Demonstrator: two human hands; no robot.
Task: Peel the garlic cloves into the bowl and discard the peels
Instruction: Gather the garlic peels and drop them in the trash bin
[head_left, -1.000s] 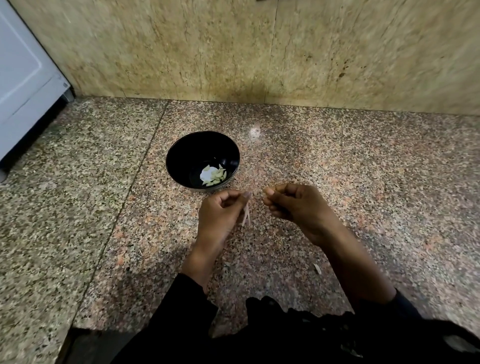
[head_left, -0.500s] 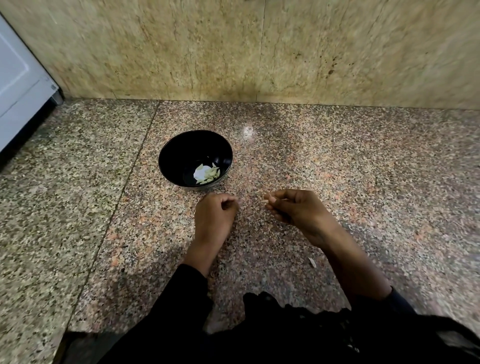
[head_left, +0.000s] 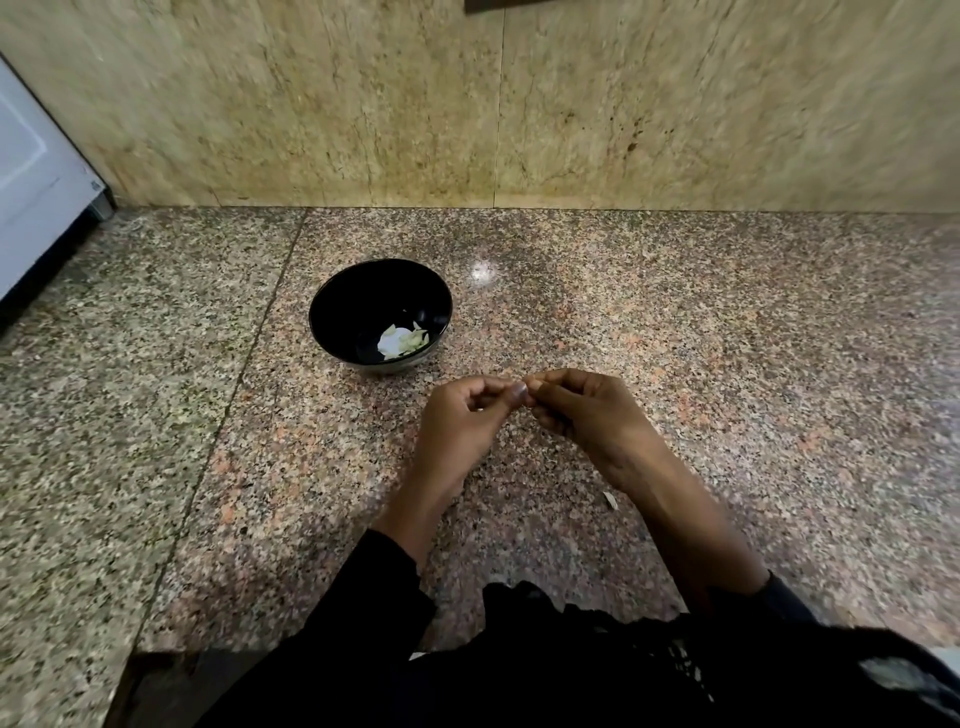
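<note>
From the head view, both hands meet just near of the black bowl (head_left: 380, 315) on the speckled granite counter (head_left: 675, 338). The left hand (head_left: 462, 426) and the right hand (head_left: 587, 415) have their fingers curled and their fingertips touching; whatever they pinch between them is hidden, so the grip of each is closed on something too small to make out. Pale peeled garlic cloves (head_left: 402, 340) lie in the bottom of the bowl, toward its near right side. A small peel scrap (head_left: 610, 500) lies on the counter beside the right forearm. Black sleeves are cut off at the near edge, and a white appliance (head_left: 36, 176) at far left is only partly visible. Half a second ago the hands were apart; now they have come together.
</note>
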